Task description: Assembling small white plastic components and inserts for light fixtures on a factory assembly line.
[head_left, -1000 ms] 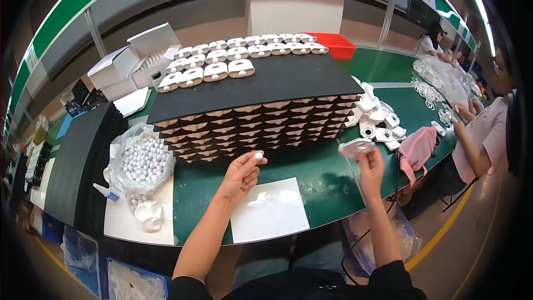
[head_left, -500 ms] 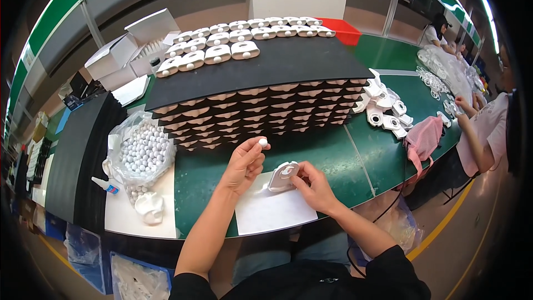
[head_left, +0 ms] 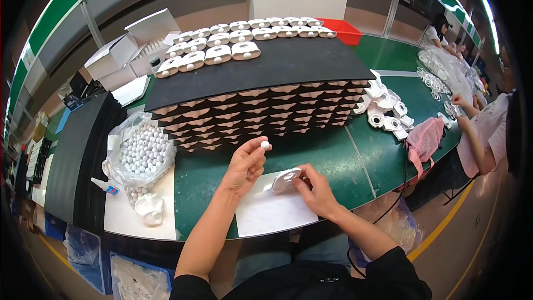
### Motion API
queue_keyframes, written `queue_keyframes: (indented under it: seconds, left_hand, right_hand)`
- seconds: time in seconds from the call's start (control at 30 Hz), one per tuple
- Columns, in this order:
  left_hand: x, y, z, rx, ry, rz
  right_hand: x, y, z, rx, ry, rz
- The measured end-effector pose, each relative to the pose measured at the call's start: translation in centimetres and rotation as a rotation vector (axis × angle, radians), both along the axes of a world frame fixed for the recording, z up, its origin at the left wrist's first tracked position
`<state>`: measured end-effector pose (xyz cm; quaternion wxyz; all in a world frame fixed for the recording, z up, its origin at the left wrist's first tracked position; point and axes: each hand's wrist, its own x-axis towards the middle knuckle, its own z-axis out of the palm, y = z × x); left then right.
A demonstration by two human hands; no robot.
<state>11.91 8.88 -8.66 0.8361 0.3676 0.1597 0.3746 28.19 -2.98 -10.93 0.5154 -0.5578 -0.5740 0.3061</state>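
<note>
Between the thumb and forefinger of my left hand [head_left: 246, 166] is a small white ball [head_left: 265, 145], held up just in front of the stack. My right hand [head_left: 316, 190] grips a flat white plastic part [head_left: 286, 180] with a round opening, tilted above a white sheet of paper [head_left: 276, 211]. The ball and the part are apart. Rows of similar white parts [head_left: 218, 54], with balls at their front edges, lie on top of a tall stack of black boards [head_left: 288, 65]. More parts show between the boards.
At left, a clear bag of white balls [head_left: 145, 147] lies near a small glue bottle [head_left: 105, 185] and a white cloth-like bundle [head_left: 149, 209]. Loose white parts [head_left: 390, 110] and a pink mesh bag [head_left: 425, 141] are at right. A co-worker's hands [head_left: 463, 108] work farther right.
The white part in my right hand has turned and tilted flatter, with motion blur. My left hand has shifted very slightly, with the ball still in its fingertips.
</note>
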Motion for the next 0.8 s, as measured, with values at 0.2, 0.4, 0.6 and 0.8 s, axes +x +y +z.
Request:
queue_keyframes:
  seconds: [0.2,0.4,0.6,0.8]
  left_hand:
    - [0.0,0.3,-0.4,-0.036,0.025,0.003]
    - [0.4,-0.5,0.3,0.003,0.106,0.004]
    - [0.8,-1.0,0.0,0.170,0.288,0.006]
    - [1.5,-1.7,0.7,0.385,0.513,0.002]
  right_hand:
    - [-0.3,-0.1,0.8,0.150,-0.362,0.025]
    - [1.1,0.5,-1.4,-0.077,0.260,0.093]
    - [1.8,0.9,0.2,-0.052,1.068,0.140]
    - [2.0,0.8,0.1,-0.065,1.045,0.154]
